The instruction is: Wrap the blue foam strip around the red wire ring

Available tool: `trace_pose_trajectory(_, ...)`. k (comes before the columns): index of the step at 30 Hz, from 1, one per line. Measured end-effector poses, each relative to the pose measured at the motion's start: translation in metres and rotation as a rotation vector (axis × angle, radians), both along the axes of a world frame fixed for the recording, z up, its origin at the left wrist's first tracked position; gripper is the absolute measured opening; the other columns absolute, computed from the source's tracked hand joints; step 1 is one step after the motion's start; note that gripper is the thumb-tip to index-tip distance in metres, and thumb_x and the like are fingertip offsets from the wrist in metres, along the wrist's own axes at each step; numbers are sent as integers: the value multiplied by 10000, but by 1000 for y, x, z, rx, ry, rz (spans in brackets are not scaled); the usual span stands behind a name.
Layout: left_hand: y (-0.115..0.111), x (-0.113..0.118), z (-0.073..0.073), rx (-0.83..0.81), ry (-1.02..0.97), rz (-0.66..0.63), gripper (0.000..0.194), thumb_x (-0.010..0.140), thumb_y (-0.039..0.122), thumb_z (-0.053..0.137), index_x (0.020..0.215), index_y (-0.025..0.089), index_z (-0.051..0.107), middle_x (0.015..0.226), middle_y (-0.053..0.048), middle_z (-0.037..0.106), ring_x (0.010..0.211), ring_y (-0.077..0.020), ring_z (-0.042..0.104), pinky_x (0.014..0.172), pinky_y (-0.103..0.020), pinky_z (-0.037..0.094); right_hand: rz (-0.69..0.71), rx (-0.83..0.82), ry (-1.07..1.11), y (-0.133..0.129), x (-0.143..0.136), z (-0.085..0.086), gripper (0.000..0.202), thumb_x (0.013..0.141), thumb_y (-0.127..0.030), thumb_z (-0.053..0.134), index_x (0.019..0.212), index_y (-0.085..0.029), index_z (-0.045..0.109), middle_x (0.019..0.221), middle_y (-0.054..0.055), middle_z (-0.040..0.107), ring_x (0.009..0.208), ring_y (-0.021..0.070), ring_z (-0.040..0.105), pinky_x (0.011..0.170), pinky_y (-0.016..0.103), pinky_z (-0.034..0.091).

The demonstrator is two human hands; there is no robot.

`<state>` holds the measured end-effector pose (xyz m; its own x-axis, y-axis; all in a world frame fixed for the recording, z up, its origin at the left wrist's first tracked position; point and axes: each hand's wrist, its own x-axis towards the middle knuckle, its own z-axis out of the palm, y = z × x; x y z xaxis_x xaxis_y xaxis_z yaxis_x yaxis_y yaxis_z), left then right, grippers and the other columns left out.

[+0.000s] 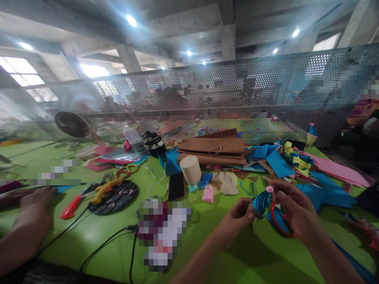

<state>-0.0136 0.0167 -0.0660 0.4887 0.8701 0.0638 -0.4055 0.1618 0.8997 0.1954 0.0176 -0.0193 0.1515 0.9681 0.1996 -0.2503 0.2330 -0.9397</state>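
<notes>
My left hand [238, 217] pinches the lower left side of a small blue ribbed piece [260, 203], which is tilted over the green table [207, 252]. A pink ball-like tip [269, 189] sits at the upper end of this piece. My right hand [293, 205] is closed at that end, its fingertips by the pink tip. Red-handled scissors [280, 221] hang from the right hand, with the red loop below the fingers; their blades are hard to see. Blue sheet material lies on the table behind and under the red loop.
Nearby lie a dark phone [177, 187], a cream roll [190, 169], brown sheets [211, 148], blue sheets [280, 162] and a yellow glue gun [106, 190] on a black disc. Another person's hands [37, 209] rest at the left. A perforated metal partition [237, 88] stands behind.
</notes>
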Motion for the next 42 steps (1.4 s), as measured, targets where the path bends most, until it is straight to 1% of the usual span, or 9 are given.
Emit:
trace_pose_trajectory(4, -1, -1, 4, 9, 31, -19, 561, 794, 522, 898, 1184, 179, 689, 1034, -86, 735, 961, -197, 647, 745, -263, 428, 17, -13, 45, 2, -1, -4, 206, 774, -390, 926, 927, -284, 838, 974, 41, 783, 875, 202, 701, 715, 283, 559)
trace_pose_trajectory(8, -2, -1, 4, 8, 38, -20, 548, 799, 526, 891, 1177, 181, 692, 1019, -81, 734, 953, -199, 649, 747, -270, 421, 34, -8, 63, 2, -4, -4, 188, 769, -364, 933, 902, -283, 829, 930, 27, 770, 841, 185, 683, 714, 284, 552)
trace_pose_trajectory(17, -3, -3, 6, 6, 23, -32, 557, 794, 521, 896, 1181, 182, 684, 1016, -79, 728, 955, -194, 638, 763, -269, 423, 43, -15, 63, 2, -1, -4, 248, 800, -467, 895, 957, -279, 853, 920, 52, 769, 734, 169, 611, 614, 281, 513)
trace_pose_trajectory(22, 1, -2, 2, 27, 59, -11, 571, 789, 530, 894, 1195, 193, 677, 1047, -65, 713, 992, -206, 631, 858, -303, 433, 3, 9, -38, 2, 5, 2, 394, 806, -514, 870, 1135, -298, 834, 1043, 73, 764, 849, 209, 663, 694, 303, 554)
trace_pose_trajectory(26, 5, -2, 0, 95, 157, 56, 556, 785, 543, 885, 1165, 198, 669, 1079, -51, 665, 1045, -219, 583, 956, -340, 429, -2, 14, -234, 3, 12, 2, 337, 785, -493, 894, 1045, -287, 838, 1007, 67, 758, 908, 238, 679, 720, 317, 557)
trace_pose_trajectory(29, 4, -4, 3, 140, 241, 37, 599, 814, 540, 851, 1250, 192, 633, 1021, -42, 613, 969, -204, 555, 874, -322, 431, -22, 35, -413, 3, 14, 2, 293, 813, -492, 867, 988, -259, 836, 910, 53, 735, 818, 219, 659, 688, 318, 541)
trace_pose_trajectory(34, -2, -7, 10, 196, 326, -9, 739, 857, 522, 808, 1467, 209, 532, 897, 4, 514, 806, -163, 484, 725, -278, 375, 33, 39, -488, 1, 6, 2, 296, 821, -506, 850, 960, -246, 830, 910, 59, 748, 806, 218, 663, 694, 318, 538)
trace_pose_trajectory(38, -2, -7, 10, 258, 420, 19, 581, 907, 557, 730, 1357, 200, 641, 854, 4, 519, 746, -153, 430, 689, -279, 337, 92, -29, -440, 3, 3, -4, 287, 817, -490, 864, 967, -248, 828, 892, 46, 753, 806, 207, 660, 714, 308, 526)
trace_pose_trajectory(42, 0, -7, 9, 217, 388, 0, 566, 894, 586, 724, 1290, 186, 665, 920, -16, 569, 810, -167, 480, 756, -283, 385, 132, -115, -279, 4, 2, -8, 300, 773, -469, 907, 963, -248, 832, 897, 42, 766, 835, 208, 670, 734, 303, 528)
